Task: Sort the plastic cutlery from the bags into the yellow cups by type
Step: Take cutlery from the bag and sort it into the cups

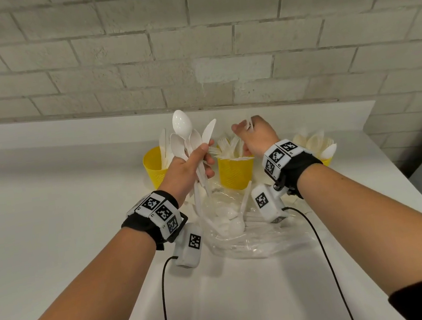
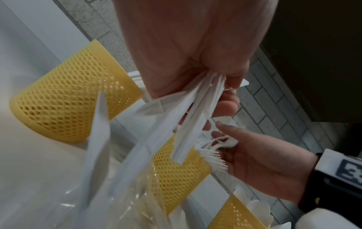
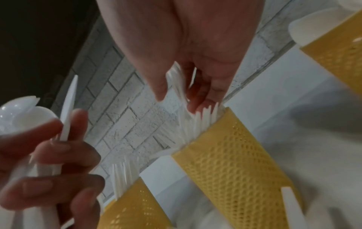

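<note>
My left hand (image 1: 200,161) grips a bunch of white plastic cutlery (image 1: 187,138) by the handles, spoons and a knife fanned upward. In the left wrist view those handles (image 2: 195,108) run out of the fist. My right hand (image 1: 245,128) hovers over the middle yellow cup (image 1: 234,174) and pinches a white fork (image 3: 176,83) above the forks (image 3: 195,122) standing in that cup (image 3: 231,158). The left yellow cup (image 1: 154,172) holds knives; the right yellow cup (image 1: 327,161) holds spoons. A clear plastic bag (image 1: 246,236) with more cutlery lies in front of the cups.
The cups stand in a row on a white counter (image 1: 50,225) against a pale brick wall (image 1: 186,40). The counter's right edge (image 1: 408,171) drops off beside the right cup. Black cables (image 1: 165,303) trail from the wrist cameras toward me.
</note>
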Tool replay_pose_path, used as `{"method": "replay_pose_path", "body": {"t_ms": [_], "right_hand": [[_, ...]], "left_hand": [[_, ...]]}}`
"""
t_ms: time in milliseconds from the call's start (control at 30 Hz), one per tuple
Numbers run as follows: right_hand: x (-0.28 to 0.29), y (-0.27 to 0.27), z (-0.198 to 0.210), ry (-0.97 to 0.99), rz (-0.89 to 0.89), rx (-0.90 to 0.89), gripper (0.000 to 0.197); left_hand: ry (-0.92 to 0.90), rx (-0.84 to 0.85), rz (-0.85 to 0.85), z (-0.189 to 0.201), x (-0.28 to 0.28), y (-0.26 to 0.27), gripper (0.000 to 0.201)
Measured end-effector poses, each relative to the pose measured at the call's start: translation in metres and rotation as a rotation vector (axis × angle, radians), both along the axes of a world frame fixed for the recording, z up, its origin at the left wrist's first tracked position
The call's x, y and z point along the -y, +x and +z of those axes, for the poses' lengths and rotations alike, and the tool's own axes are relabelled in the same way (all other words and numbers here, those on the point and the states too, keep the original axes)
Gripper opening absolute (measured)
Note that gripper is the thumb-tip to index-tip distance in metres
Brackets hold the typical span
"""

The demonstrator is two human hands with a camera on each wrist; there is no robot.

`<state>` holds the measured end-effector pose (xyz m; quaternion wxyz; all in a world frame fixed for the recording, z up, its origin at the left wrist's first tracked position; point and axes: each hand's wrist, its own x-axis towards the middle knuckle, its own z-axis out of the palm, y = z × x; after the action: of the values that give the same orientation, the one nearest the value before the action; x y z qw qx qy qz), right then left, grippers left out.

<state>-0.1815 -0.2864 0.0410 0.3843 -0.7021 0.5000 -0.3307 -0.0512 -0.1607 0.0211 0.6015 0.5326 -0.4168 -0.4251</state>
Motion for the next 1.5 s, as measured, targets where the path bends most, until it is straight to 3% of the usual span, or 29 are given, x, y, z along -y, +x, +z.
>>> {"method": "replay_pose_path", "body": {"t_ms": [100, 200, 300, 367, 500, 600, 700, 833, 1033, 1200, 1300, 1400, 1500], "right_hand": [[0.0, -0.001, -0.004, 0.055, -0.021, 0.003, 0.05], [-0.004, -0.006, 0.007, -0.005, -0.02, -0.016, 0.031], [-0.021, -0.01, 0.023, -0.085, 0.022, 0.082, 0.046], [-0.037, -0.009, 0.028, -0.043, 0.101, 0.164, 0.044], [-0.054, -0.001, 0.016, -0.029, 0.254, 0.169, 0.029], [-0.053, 0.006, 0.019, -0.063, 0.166, 0.233, 0.026], [-0.046, 0.012, 0.035, -0.065, 0.036, 0.418, 0.014], [-0.04, 0.024, 0.05, -0.158, 0.023, 0.502, 0.015], [-0.049, 0.076, 0.034, -0.114, 0.142, 0.447, 0.019], [-0.049, 0.101, 0.009, -0.068, 0.233, 0.12, 0.014], [-0.052, 0.102, 0.0, -0.163, 0.271, -0.02, 0.044], [-0.067, 0.101, 0.004, -0.265, 0.306, 0.073, 0.045], [-0.088, 0.1, 0.01, -0.019, 0.514, 0.15, 0.059]], "left_hand": [[0.005, 0.018, 0.003, 0.002, -0.001, -0.001, 0.026], [0.016, 0.045, 0.021, 0.005, -0.002, -0.002, 0.041], [0.012, 0.043, 0.015, 0.006, -0.002, -0.005, 0.044], [0.015, 0.065, 0.004, 0.007, -0.001, -0.007, 0.046], [-0.013, 0.044, -0.008, 0.011, -0.001, -0.011, 0.034], [0.019, 0.055, 0.01, 0.009, -0.005, -0.006, 0.034], [0.01, 0.079, 0.087, 0.003, -0.013, 0.011, 0.033], [-0.04, 0.258, 0.285, -0.001, -0.023, 0.036, 0.034], [-0.145, 0.399, 0.397, -0.003, -0.035, 0.059, 0.03], [-0.153, 0.395, 0.39, 0.001, -0.038, 0.073, 0.026], [-0.145, 0.308, 0.401, 0.004, -0.034, 0.081, 0.032], [-0.172, 0.191, 0.387, 0.015, -0.031, 0.089, 0.026], [-0.25, 0.065, 0.369, 0.03, -0.028, 0.095, 0.029]]}}
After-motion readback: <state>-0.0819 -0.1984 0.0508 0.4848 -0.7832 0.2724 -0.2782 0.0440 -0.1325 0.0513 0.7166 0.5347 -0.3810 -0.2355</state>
